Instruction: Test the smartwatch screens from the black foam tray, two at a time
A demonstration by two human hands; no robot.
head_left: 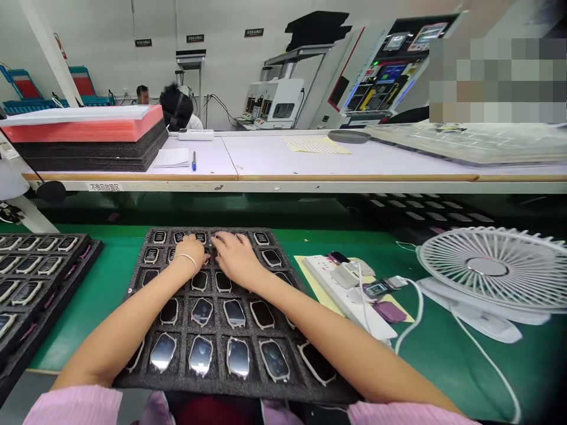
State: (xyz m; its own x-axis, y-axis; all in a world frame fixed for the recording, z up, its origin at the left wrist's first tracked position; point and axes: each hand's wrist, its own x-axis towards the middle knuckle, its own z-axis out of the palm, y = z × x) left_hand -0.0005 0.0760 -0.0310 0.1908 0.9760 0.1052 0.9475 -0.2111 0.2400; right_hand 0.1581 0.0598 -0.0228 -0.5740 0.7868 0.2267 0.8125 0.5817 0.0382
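Observation:
A dark grey foam tray (181, 324) lies in front of me, its compartments filled with rows of smartwatch bodies. My left hand (191, 255), with a thin bracelet at the wrist, is over the far rows, its fingers bent and close together. Whatever is between those fingers is hidden from me. Just right of it, my right hand (237, 257) rests over the same rows with fingers apart, touching the tray or the watches there. One watch body (201, 311) below the hands has a dark screen, and another watch body (201, 356) nearer me reflects light.
At left is another watch tray (53, 277) on the green bench. To the right are a white power strip (341, 295) with cables, a cabled watch (376, 288) and a white fan (487, 268). A shelf (266, 165) holding stacked foam (84, 147) crosses behind. People sit beyond.

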